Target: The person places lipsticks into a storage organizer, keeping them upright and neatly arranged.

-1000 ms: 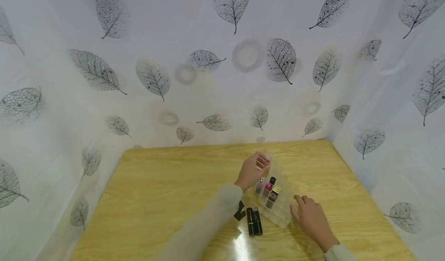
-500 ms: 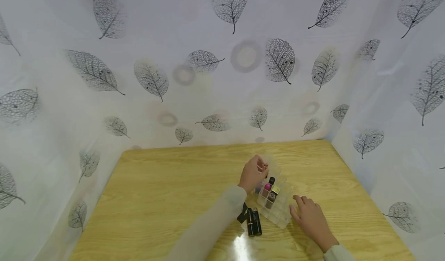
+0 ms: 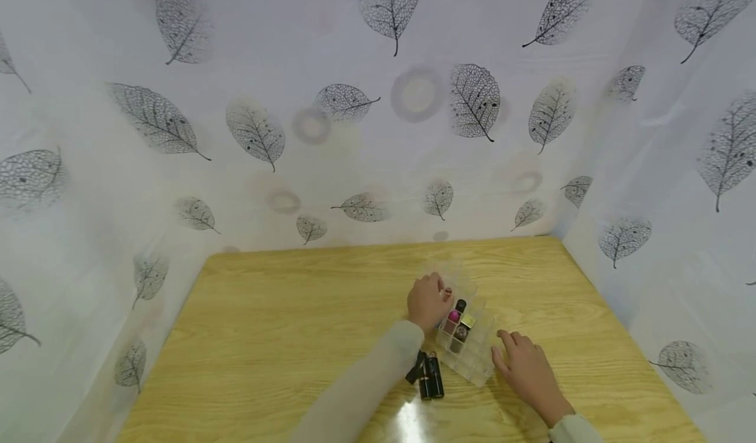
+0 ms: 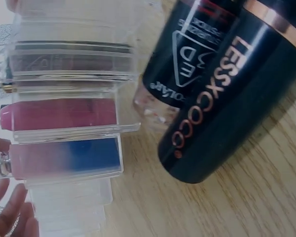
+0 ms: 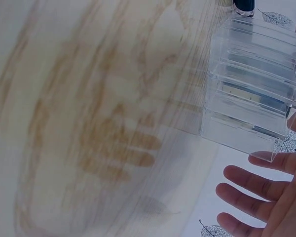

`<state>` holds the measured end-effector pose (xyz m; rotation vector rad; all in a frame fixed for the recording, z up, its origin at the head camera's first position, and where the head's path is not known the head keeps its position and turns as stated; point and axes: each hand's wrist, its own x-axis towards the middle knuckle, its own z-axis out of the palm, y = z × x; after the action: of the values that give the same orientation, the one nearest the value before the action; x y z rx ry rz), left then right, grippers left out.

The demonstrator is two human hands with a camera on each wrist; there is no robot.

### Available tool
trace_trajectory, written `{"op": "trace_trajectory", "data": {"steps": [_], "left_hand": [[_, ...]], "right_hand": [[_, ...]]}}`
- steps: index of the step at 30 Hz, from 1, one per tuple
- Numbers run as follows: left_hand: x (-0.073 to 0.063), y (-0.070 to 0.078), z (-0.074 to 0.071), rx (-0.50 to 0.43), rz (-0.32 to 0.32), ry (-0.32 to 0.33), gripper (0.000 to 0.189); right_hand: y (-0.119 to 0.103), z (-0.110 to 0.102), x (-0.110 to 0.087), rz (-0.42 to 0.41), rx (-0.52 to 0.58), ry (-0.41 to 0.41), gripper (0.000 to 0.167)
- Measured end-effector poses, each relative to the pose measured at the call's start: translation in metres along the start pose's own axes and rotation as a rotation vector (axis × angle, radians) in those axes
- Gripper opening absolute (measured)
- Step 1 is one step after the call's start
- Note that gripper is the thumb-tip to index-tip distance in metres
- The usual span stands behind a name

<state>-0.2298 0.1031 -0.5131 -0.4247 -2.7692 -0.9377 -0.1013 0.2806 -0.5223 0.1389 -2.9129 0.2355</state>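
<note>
A clear stepped lipstick organizer (image 3: 480, 358) stands on the table between my hands. In it are a magenta-topped tube (image 3: 453, 316), a black-capped one (image 3: 461, 305), a gold-capped one (image 3: 468, 321) and a dark round-topped one (image 3: 461, 332). My left hand (image 3: 428, 302) is at the organizer's left side. In the left wrist view its fingers lie around the silver ring top of a pink-and-blue tube (image 4: 64, 160) standing in a compartment; whether they pinch it does not show. My right hand (image 3: 530, 372) has spread fingers beside the right edge, one fingertip (image 5: 256, 157) at a corner.
Two dark tubes lie side by side before the organizer: one lettered LESSXCOCO (image 4: 207, 123), one with a clear end (image 4: 180, 59). The wood-grain table (image 3: 307, 325) is bordered by leaf-printed white sheeting (image 3: 366, 161) at the back and sides.
My left hand has come down and slightly toward me, from above the organizer's back to the pink-and-blue tube's top. The right hand stays put.
</note>
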Motion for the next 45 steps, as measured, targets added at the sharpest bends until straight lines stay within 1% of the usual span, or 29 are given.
{"op": "trace_trajectory", "data": {"steps": [3, 5, 6, 7, 10, 13, 16, 20, 24, 26, 28, 31, 34, 36, 39, 43, 45], "left_hand": [[-0.001, 0.002, 0.001, 0.133, 0.013, 0.002, 0.021], [-0.002, 0.003, 0.000, 0.191, 0.026, 0.002, 0.021], [-0.002, 0.003, -0.001, 0.204, 0.032, 0.002, 0.020], [-0.003, 0.003, -0.001, 0.205, 0.035, 0.000, 0.021], [-0.004, 0.002, -0.001, 0.170, 0.043, -0.001, 0.023], [-0.008, -0.002, -0.003, 0.093, 0.040, -0.004, 0.030], [-0.016, -0.004, -0.011, 0.028, 0.025, -0.010, 0.034], [-0.032, -0.005, -0.028, -0.001, 0.017, -0.026, 0.034], [-0.054, -0.006, -0.042, -0.031, -0.004, -0.057, 0.032], [-0.067, -0.007, -0.046, -0.058, -0.029, -0.086, 0.032], [-0.081, -0.008, -0.048, -0.075, -0.061, -0.130, 0.034], [-0.101, -0.012, -0.044, -0.091, -0.105, -0.203, 0.036], [-0.117, -0.017, -0.037, -0.104, -0.143, -0.255, 0.041], [-0.124, -0.019, -0.033, -0.125, -0.158, -0.263, 0.045], [-0.131, -0.021, -0.030, -0.141, -0.163, -0.257, 0.048], [-0.135, -0.023, -0.029, -0.136, -0.145, -0.244, 0.049], [-0.137, -0.025, -0.028, -0.139, -0.146, -0.248, 0.051]], "right_hand": [[0.000, 0.000, 0.000, -0.002, 0.002, 0.001, 0.033], [0.000, 0.000, 0.001, -0.003, 0.003, 0.002, 0.033], [0.000, 0.000, 0.001, -0.002, 0.003, 0.000, 0.034], [0.000, 0.000, 0.001, -0.001, 0.003, -0.002, 0.034], [-0.001, -0.001, 0.001, 0.003, 0.006, -0.010, 0.034], [-0.002, -0.002, 0.001, 0.005, 0.010, -0.016, 0.034], [-0.002, -0.002, 0.000, 0.003, 0.011, -0.020, 0.034], [-0.003, -0.002, 0.001, 0.006, 0.013, -0.030, 0.034], [-0.002, -0.002, 0.001, 0.006, 0.012, -0.031, 0.034], [-0.003, -0.003, 0.000, 0.005, 0.013, -0.029, 0.035], [-0.003, -0.003, 0.000, 0.004, 0.015, -0.027, 0.035], [-0.003, -0.002, 0.000, 0.004, 0.016, -0.029, 0.035], [-0.002, -0.002, -0.001, 0.004, 0.017, -0.025, 0.034], [-0.002, -0.002, -0.001, 0.004, 0.020, -0.023, 0.034], [-0.002, -0.001, 0.000, 0.005, 0.026, -0.023, 0.034], [-0.002, -0.001, 0.000, 0.009, 0.033, -0.035, 0.034], [-0.002, -0.001, 0.000, 0.009, 0.035, -0.039, 0.034]]}}
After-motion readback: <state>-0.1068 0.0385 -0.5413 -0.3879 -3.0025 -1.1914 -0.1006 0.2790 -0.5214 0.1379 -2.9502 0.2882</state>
